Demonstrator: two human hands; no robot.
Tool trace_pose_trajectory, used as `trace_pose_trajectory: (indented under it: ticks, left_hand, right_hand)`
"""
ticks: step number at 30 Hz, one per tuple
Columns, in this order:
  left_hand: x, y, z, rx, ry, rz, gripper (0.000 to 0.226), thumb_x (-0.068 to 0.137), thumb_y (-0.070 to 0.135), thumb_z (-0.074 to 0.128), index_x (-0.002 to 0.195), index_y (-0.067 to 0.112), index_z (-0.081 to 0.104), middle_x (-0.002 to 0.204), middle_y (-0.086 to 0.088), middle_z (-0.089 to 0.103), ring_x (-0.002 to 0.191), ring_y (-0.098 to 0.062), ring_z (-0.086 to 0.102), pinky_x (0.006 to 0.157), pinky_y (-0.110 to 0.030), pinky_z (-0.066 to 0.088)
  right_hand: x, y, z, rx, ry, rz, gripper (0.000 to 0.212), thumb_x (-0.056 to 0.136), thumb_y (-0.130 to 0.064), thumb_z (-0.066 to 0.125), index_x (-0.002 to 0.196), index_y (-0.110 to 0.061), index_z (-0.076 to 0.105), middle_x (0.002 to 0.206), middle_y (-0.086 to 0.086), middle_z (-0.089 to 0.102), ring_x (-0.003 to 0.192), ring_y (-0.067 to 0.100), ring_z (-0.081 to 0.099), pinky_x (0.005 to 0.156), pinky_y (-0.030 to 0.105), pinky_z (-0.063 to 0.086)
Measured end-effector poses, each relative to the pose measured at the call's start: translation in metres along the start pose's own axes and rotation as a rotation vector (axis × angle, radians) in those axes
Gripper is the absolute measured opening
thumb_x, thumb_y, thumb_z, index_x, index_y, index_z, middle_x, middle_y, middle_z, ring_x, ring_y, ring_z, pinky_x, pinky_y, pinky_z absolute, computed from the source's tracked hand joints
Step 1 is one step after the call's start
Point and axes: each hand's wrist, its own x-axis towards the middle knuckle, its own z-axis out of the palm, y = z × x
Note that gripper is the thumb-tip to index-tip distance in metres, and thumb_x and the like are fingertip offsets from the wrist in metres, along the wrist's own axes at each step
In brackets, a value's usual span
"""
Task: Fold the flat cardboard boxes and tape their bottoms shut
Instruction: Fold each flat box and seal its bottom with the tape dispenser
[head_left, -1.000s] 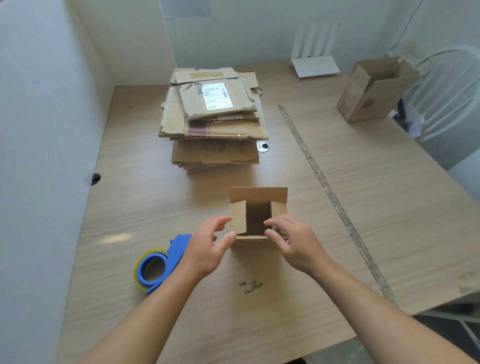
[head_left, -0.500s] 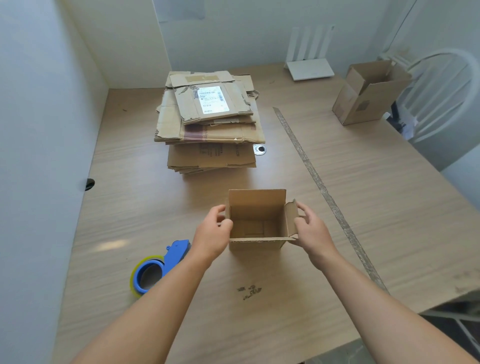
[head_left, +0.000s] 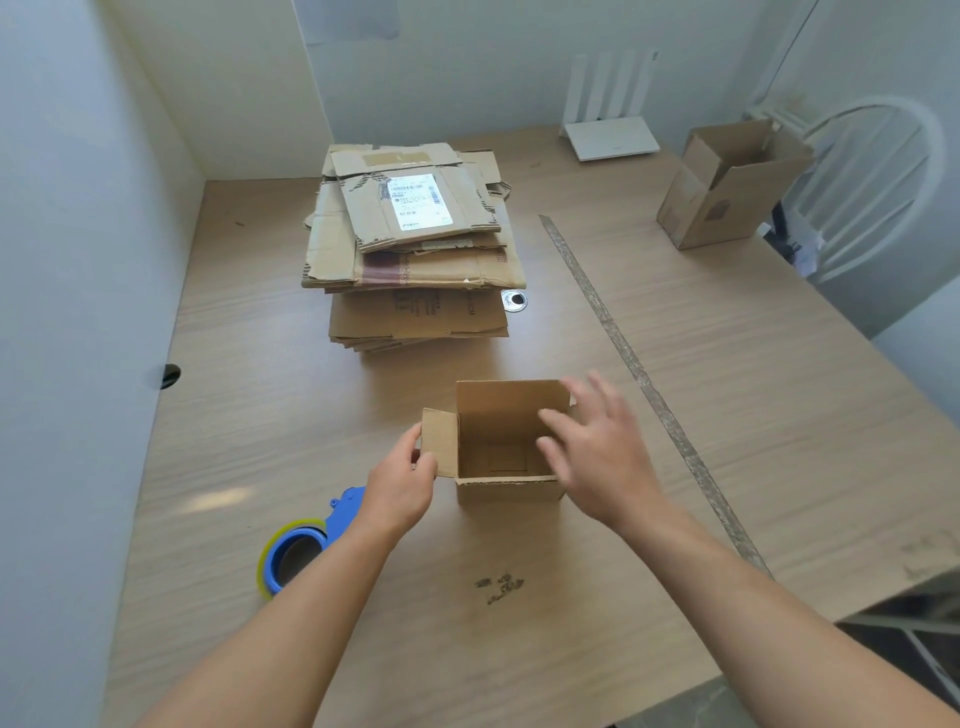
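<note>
A small cardboard box (head_left: 506, 486) stands upright and open-topped on the wooden table (head_left: 727, 415), near its front middle. My left hand (head_left: 402, 486) pinches the box's left top flap, which is folded outward. My right hand (head_left: 597, 457) hovers over the box's right side with its fingers spread and blurred; it holds nothing. A blue tape dispenser (head_left: 306, 540) with a yellowish roll lies on the table left of my left wrist. A stack of flat cardboard boxes (head_left: 415, 249) sits farther back, the top one bearing a white label.
A larger folded box (head_left: 727, 187) stands open at the table's far right edge, beside a white chair (head_left: 872, 192). A white router (head_left: 610, 137) sits at the back wall. A strip (head_left: 623, 353) runs diagonally across the table. White walls enclose the left and back.
My left hand has folded the left flap outward and now pinches it. My right hand let go of the right flap and lifted over the box with fingers spread.
</note>
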Motion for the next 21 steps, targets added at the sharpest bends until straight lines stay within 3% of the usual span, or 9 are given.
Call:
trace_pose_trajectory:
  ticks: [2, 5, 7, 10, 13, 21]
  left_hand:
    - [0.003, -0.002, 0.001, -0.021, 0.012, 0.004, 0.056, 0.092, 0.019, 0.042, 0.091, 0.075, 0.044, 0.093, 0.011, 0.068, 0.093, -0.019, 0.065, 0.088, -0.045, 0.053]
    - [0.004, 0.001, -0.001, -0.057, 0.008, 0.011, 0.046, 0.094, 0.022, 0.045, 0.115, 0.062, 0.05, 0.095, 0.014, 0.067, 0.095, -0.016, 0.064, 0.091, -0.045, 0.052]
    - [0.006, 0.003, -0.002, -0.06, 0.007, 0.018, 0.042, 0.098, 0.026, 0.047, 0.137, 0.04, 0.048, 0.101, 0.014, 0.064, 0.098, -0.014, 0.06, 0.092, -0.041, 0.05]
    - [0.007, 0.006, -0.003, -0.022, -0.024, 0.078, 0.042, 0.1, 0.032, 0.05, 0.142, 0.032, 0.045, 0.112, 0.01, 0.059, 0.102, -0.008, 0.057, 0.085, -0.028, 0.041]
    - [0.01, 0.012, 0.0, -0.027, -0.068, 0.116, 0.042, 0.1, 0.034, 0.052, 0.141, 0.035, 0.046, 0.119, 0.01, 0.06, 0.109, -0.01, 0.059, 0.086, -0.027, 0.041]
    - [0.022, 0.039, 0.022, -0.054, -0.082, 0.156, 0.042, 0.1, 0.032, 0.052, 0.142, 0.031, 0.047, 0.113, 0.012, 0.06, 0.103, 0.002, 0.055, 0.085, -0.024, 0.04]
  right_hand:
    - [0.01, -0.02, -0.001, 0.052, -0.061, -0.249, 0.034, 0.092, -0.039, 0.052, 0.106, -0.016, 0.074, 0.125, 0.01, 0.063, 0.122, 0.035, 0.053, 0.1, 0.046, 0.047]
    - [0.017, -0.038, 0.001, 0.132, -0.699, -0.067, 0.047, 0.099, -0.055, 0.042, 0.132, -0.025, 0.057, 0.132, 0.002, 0.057, 0.123, 0.026, 0.051, 0.095, 0.041, 0.047]
    - [0.015, -0.034, 0.007, 0.095, -0.911, 0.01, 0.05, 0.098, -0.062, 0.036, 0.131, -0.029, 0.053, 0.127, 0.001, 0.056, 0.121, 0.026, 0.052, 0.09, 0.041, 0.046]
    - [0.011, -0.026, 0.006, 0.171, -0.934, 0.05, 0.051, 0.097, -0.066, 0.034, 0.133, -0.034, 0.05, 0.127, -0.001, 0.056, 0.122, 0.023, 0.051, 0.091, 0.042, 0.044]
    - [0.009, -0.015, 0.005, 0.216, -0.969, 0.073, 0.059, 0.096, -0.068, 0.034, 0.143, -0.035, 0.044, 0.139, -0.001, 0.052, 0.131, 0.021, 0.046, 0.102, 0.044, 0.042]
    - [0.012, 0.024, 0.0, -0.064, -0.879, -0.055, 0.052, 0.097, -0.06, 0.044, 0.137, -0.027, 0.046, 0.133, 0.001, 0.052, 0.119, 0.025, 0.049, 0.093, 0.04, 0.041]
